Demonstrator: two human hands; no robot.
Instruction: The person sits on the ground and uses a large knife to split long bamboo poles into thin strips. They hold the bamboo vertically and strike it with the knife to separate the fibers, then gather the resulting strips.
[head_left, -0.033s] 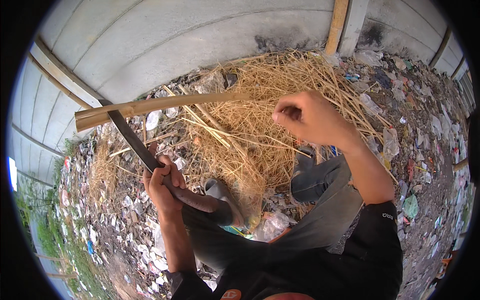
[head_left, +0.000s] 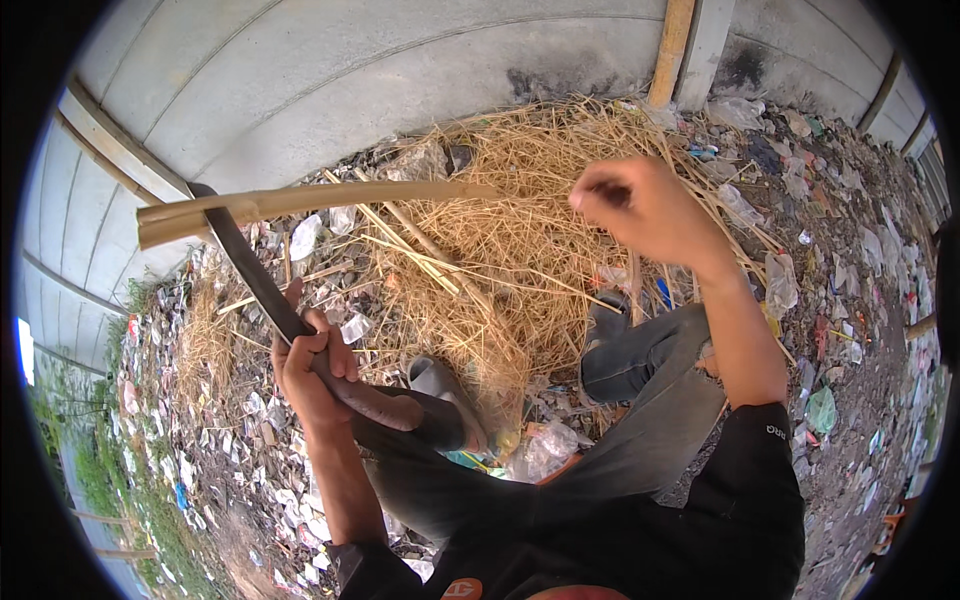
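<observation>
My left hand [head_left: 313, 380] is wrapped round a long dark-bladed machete [head_left: 252, 268], near where the blade meets its rounded butt by my knee. The blade slants up to the left, and its upper part crosses a pale split bamboo piece [head_left: 320, 200]. That bamboo hangs above the ground, its thick end at the left and its thin end fading against the straw. My right hand [head_left: 650, 212] is raised at the right, its fingers curled and slightly blurred. Between those fingers and the bamboo's visible end I see a gap; what they hold, if anything, I cannot make out.
A heap of straw-like shavings [head_left: 540, 270] lies before my feet, with loose bamboo sticks [head_left: 430, 245] on it. Plastic litter [head_left: 290, 480] covers the ground around. A grey panel wall [head_left: 400, 70] with a post [head_left: 705, 55] stands beyond; green plants [head_left: 85, 430] grow at the left.
My right hand has moved right and slightly up. The left hand, machete and bamboo's thick end have shifted a little to the left, and the blade tip is higher.
</observation>
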